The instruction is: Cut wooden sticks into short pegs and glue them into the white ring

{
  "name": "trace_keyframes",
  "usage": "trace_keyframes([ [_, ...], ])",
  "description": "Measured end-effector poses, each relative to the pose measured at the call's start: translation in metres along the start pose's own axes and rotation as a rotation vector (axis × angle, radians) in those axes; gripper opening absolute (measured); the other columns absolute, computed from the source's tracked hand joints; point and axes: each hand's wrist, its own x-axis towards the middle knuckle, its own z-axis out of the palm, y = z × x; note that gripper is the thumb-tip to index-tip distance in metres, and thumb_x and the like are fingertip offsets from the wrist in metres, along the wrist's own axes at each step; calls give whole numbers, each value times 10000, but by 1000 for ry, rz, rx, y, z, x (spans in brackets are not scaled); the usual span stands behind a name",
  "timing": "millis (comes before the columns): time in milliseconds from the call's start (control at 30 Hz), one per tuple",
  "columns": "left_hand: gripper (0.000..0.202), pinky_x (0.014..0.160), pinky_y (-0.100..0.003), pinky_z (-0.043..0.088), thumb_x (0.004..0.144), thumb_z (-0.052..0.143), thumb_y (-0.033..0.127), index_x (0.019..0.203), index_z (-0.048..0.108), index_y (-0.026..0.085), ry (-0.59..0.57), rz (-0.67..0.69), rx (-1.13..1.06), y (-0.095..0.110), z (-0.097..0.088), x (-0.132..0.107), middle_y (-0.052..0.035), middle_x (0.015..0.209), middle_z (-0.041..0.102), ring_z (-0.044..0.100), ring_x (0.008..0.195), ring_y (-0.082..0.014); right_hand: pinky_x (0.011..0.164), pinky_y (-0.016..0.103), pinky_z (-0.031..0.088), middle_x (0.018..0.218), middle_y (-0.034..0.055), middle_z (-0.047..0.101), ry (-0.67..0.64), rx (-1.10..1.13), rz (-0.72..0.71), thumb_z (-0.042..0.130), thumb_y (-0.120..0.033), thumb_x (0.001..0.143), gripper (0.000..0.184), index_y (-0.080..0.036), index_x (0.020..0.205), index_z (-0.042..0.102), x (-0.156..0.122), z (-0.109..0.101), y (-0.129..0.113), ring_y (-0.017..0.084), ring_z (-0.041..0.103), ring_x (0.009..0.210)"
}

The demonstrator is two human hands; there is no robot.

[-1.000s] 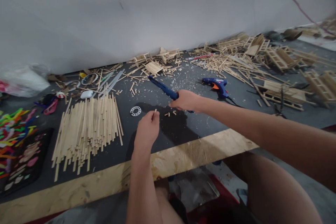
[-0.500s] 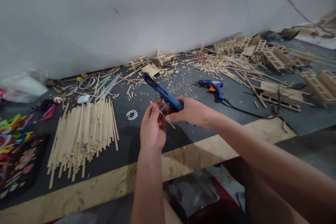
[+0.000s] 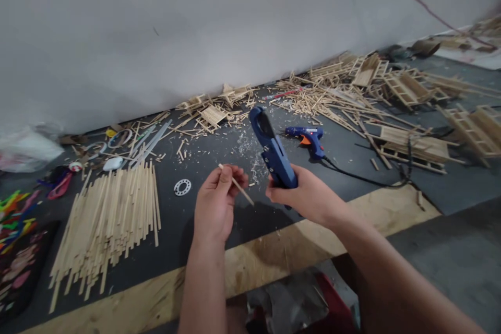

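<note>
My left hand (image 3: 217,195) pinches a short thin wooden stick (image 3: 241,190) between thumb and fingers; the stick slants down to the right. In my right hand (image 3: 303,195) is a pair of blue hand shears (image 3: 274,151), held by the handles and pointing up and away. The shears and the stick are apart. A small wooden offcut (image 3: 251,184) shows between the two hands. Left of my left hand lies a white perforated ring (image 3: 182,187). A blue glue gun (image 3: 307,138) with an orange trigger rests beyond my right hand.
A spread of long wooden sticks (image 3: 113,214) covers the left of the dark tabletop. Small wooden models (image 3: 415,141) and loose sticks crowd the right and back. The glue gun's black cable (image 3: 364,180) runs right. A pale wooden strip (image 3: 270,250) forms the near edge.
My right hand has drawn the blue shears away from the stick to the right, turning them more upright. My left hand still holds the stick. The view has shifted slightly right.
</note>
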Motion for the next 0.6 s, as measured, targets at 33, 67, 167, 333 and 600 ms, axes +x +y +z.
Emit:
trace_keyframes([
  [33, 204, 627, -218, 512, 732, 677, 348, 757, 613, 155, 18, -10, 5, -1, 1, 0, 15, 671, 622, 616, 627, -93, 588, 221, 389, 695, -49, 542, 22, 27, 5, 602, -293, 700, 146, -215, 803, 533, 0, -1, 3, 103, 480, 620],
  [67, 203, 609, -213, 506, 729, 680, 343, 741, 601, 157, 37, -24, -7, -3, 3, 1, 24, 645, 609, 607, 604, -88, 592, 220, 391, 700, -50, 541, 39, 56, 7, 609, -293, 696, 154, -216, 800, 526, 1, -1, 5, 103, 482, 628],
  [167, 217, 659, -253, 520, 730, 677, 360, 777, 594, 165, 80, -100, -81, -12, 12, 0, 5, 701, 648, 635, 654, -115, 611, 226, 407, 733, -46, 563, 10, 123, 0, 636, -285, 674, 189, -217, 808, 521, 3, 3, 11, 109, 502, 657],
  [333, 236, 651, -261, 514, 708, 694, 378, 771, 600, 171, 100, -182, -123, -22, 26, -2, 4, 693, 660, 628, 620, -117, 670, 251, 436, 820, -20, 625, -12, 197, -1, 613, -175, 651, 241, -216, 880, 550, 6, 11, 17, 132, 561, 741],
  [600, 338, 774, -291, 443, 774, 559, 498, 910, 681, 214, 77, 193, 878, -13, 7, 10, -50, 944, 686, 605, 882, -203, 626, 257, 399, 740, -34, 604, 146, 256, 24, 656, -220, 637, 183, -206, 773, 536, 8, -13, 26, 119, 514, 643],
])
